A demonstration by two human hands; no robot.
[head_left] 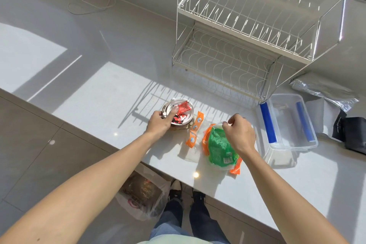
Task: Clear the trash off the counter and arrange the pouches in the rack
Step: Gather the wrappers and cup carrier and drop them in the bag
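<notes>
A round clear plastic lid (187, 105) lies on the white counter (118, 89) with red sauce packets (183, 108) on it. My left hand (160, 123) rests on its near edge, thumb pressing on the packets. To the right lie a torn orange wrapper strip (195, 129) and a crumpled green-and-orange plastic wrapper (217, 147). My right hand (238, 132) pinches the top edge of that wrapper. A white two-tier wire rack (247, 25) stands empty at the back. A silver pouch (324, 90) and a black pouch (352, 134) lie at the far right.
A clear plastic box (289, 125) with blue latches sits right of the wrappers, in front of the rack. A plastic trash bag (142, 194) stands on the floor below the counter edge, beside my feet. A white cable (91, 4) lies far back left.
</notes>
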